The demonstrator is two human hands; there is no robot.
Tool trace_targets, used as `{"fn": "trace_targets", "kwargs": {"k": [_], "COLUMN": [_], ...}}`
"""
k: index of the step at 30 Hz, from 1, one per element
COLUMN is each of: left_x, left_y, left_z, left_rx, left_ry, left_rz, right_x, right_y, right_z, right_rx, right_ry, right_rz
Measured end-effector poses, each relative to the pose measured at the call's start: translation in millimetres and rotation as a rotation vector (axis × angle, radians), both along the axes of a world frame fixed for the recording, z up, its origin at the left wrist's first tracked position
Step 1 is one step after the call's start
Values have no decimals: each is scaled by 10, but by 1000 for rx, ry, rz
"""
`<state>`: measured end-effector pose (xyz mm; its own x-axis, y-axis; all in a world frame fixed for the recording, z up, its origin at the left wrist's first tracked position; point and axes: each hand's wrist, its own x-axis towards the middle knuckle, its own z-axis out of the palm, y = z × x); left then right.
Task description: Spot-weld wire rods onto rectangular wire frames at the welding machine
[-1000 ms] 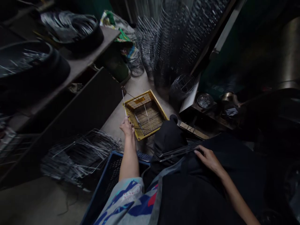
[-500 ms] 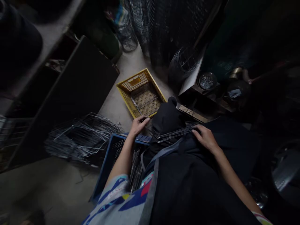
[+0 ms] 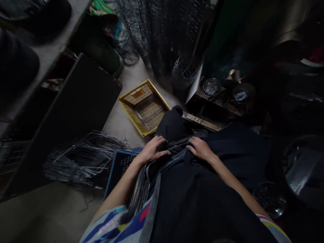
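A small bundle of thin metal wire frames (image 3: 178, 144) lies across my lap, on dark cloth. At its left end my left hand (image 3: 154, 149) is closed, thumb toward me and fingers over the far side. My right hand (image 3: 201, 148) grips the bundle farther right with bent fingers, partly hiding the wires. Beside my left forearm stands a blue plastic crate (image 3: 113, 170) with many dark wire pieces (image 3: 138, 195) in it. Just beyond my left hand, a yellow plastic crate (image 3: 129, 118) sits on the floor, with a few wire pieces at its bottom.
A heap of wire frames (image 3: 81, 157) lies left, by a leaning dark board (image 3: 68, 111). A rolled wire cylinder (image 3: 186, 69) and a bowl of small metal parts (image 3: 211, 86) by a low bench (image 3: 202, 121) are ahead right. Another metal bowl (image 3: 269, 199) stands at right.
My left hand has come down from the yellow crate's near edge onto the wire frames' left end. My right hand has moved left along them. The view has shifted somewhat.
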<state>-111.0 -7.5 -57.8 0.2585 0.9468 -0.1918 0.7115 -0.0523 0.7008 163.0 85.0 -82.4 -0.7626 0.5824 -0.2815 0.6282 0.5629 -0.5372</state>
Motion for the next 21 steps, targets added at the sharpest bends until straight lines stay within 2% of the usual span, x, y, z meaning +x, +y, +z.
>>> {"fn": "trace_targets", "kwargs": {"k": [4,9,13,17,19,21], "left_x": [25,-24,-26,-56,-119,-188], "left_y": [53,80,118,304,516,844], "left_z": [79,-35,-53,116,199,215], "left_rx": [-21,-74,-43,-71,-133,-180], "left_ry": [72,9,141,103,83,144], "left_rz": [-66,-49,18,56,115,162], "right_x": [-63,-32,97,464,761,1137], "right_y": [-114,-118,-44,141,250,363], "right_z": [25,34,105,287,398,475], "right_rx": [-81,-110,-94,-18,53,156], "right_ry": [-73,-58,-38,47,146,248], "right_rz": [64,1,-59,-277,-450,-628]}}
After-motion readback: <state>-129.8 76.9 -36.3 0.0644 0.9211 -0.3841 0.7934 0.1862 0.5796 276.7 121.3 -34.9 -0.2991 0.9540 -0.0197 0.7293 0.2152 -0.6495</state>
